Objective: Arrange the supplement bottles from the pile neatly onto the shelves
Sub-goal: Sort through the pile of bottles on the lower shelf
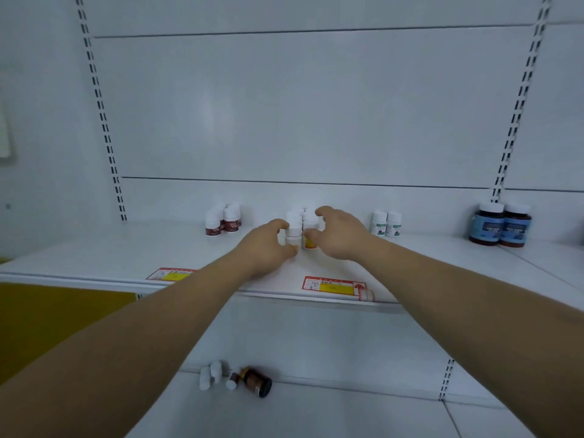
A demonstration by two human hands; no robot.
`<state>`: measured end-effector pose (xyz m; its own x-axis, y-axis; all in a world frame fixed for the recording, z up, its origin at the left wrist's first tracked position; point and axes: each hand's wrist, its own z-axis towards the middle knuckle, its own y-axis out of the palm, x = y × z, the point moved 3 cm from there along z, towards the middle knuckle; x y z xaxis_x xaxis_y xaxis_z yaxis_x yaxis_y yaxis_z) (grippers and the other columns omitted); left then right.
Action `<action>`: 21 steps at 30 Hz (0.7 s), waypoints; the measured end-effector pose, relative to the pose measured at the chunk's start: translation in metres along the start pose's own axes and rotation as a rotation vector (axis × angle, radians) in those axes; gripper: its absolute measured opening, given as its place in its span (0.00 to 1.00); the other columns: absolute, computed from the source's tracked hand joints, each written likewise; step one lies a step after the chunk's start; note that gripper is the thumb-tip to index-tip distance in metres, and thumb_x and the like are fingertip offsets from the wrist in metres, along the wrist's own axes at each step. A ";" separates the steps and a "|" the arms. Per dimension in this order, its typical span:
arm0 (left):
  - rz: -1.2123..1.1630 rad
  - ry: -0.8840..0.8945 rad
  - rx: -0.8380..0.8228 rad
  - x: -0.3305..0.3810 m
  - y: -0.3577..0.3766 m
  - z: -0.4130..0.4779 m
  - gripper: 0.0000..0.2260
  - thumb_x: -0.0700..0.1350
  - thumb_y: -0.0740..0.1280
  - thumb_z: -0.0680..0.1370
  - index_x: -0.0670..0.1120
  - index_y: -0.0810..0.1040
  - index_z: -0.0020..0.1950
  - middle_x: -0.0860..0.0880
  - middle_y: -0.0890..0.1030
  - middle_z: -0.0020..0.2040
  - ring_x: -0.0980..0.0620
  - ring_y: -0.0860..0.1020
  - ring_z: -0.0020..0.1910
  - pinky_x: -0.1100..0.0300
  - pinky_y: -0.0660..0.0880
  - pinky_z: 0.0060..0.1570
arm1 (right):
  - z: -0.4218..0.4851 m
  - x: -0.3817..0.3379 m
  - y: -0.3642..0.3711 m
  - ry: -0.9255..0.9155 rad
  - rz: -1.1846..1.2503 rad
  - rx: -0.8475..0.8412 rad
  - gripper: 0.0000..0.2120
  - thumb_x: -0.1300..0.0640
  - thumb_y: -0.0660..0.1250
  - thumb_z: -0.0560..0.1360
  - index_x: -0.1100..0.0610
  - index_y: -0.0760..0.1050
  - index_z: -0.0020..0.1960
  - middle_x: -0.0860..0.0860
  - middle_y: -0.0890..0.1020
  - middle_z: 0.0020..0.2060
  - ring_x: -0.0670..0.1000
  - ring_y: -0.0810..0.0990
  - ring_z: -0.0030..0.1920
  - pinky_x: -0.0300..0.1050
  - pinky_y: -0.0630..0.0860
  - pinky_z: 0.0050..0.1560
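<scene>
Supplement bottle (292,238), white-capped, is gripped by the curled left hand (268,245) mid-shelf (158,248); the orange-labelled bottle (310,242) just beside it is pinched by the right hand (338,235). Loose bottles (235,379) are seen lying on the lower shelf (347,415).

You have a single view: the wide-angle camera on your head, facing forward and slightly down, close to the upper shelf (126,248) across the centre, with your left forearm (142,327) at 7 o'clock, your right forearm (458,295) at 5 o'clock and the lower shelf (347,415) at 6 o'clock.

Two red-and-yellow price tags (331,284), slotted wall uprights (101,112), yellow panel (47,317) lower left.
</scene>
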<state>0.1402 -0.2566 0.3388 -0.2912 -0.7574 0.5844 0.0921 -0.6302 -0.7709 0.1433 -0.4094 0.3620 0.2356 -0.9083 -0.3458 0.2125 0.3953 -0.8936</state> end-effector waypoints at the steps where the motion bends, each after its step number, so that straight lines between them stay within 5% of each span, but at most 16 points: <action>1: 0.043 -0.006 -0.011 0.001 -0.005 -0.009 0.26 0.50 0.68 0.75 0.50 0.66 0.71 0.48 0.70 0.70 0.48 0.70 0.66 0.58 0.66 0.61 | -0.003 -0.005 -0.001 -0.022 -0.007 -0.007 0.28 0.45 0.61 0.79 0.57 0.60 0.74 0.56 0.69 0.70 0.57 0.68 0.68 0.47 0.66 0.63; 7: 0.278 -0.066 0.003 -0.014 -0.042 -0.092 0.24 0.54 0.66 0.77 0.53 0.66 0.72 0.52 0.67 0.72 0.51 0.68 0.67 0.61 0.64 0.59 | -0.029 -0.060 0.015 -0.250 0.003 -0.036 0.28 0.45 0.61 0.78 0.52 0.61 0.75 0.53 0.66 0.73 0.54 0.64 0.71 0.47 0.63 0.67; 13: 0.291 -0.202 -0.028 -0.080 -0.051 -0.197 0.26 0.55 0.65 0.77 0.56 0.62 0.73 0.55 0.65 0.73 0.54 0.67 0.69 0.60 0.64 0.64 | -0.098 -0.123 0.061 -0.614 0.141 -0.050 0.25 0.47 0.63 0.78 0.51 0.64 0.73 0.48 0.68 0.71 0.47 0.63 0.71 0.36 0.56 0.67; 21: 0.257 -0.344 -0.273 -0.215 -0.004 -0.219 0.28 0.54 0.65 0.78 0.51 0.61 0.75 0.52 0.62 0.75 0.51 0.64 0.70 0.58 0.63 0.68 | -0.092 -0.131 0.203 -0.423 0.096 -0.373 0.28 0.44 0.62 0.78 0.50 0.61 0.75 0.49 0.65 0.73 0.50 0.63 0.72 0.42 0.60 0.68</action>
<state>-0.0062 -0.0536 0.1606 0.0425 -0.9235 0.3813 -0.1463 -0.3832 -0.9120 0.0685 -0.2223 0.1992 0.6130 -0.7059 -0.3547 -0.1600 0.3287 -0.9308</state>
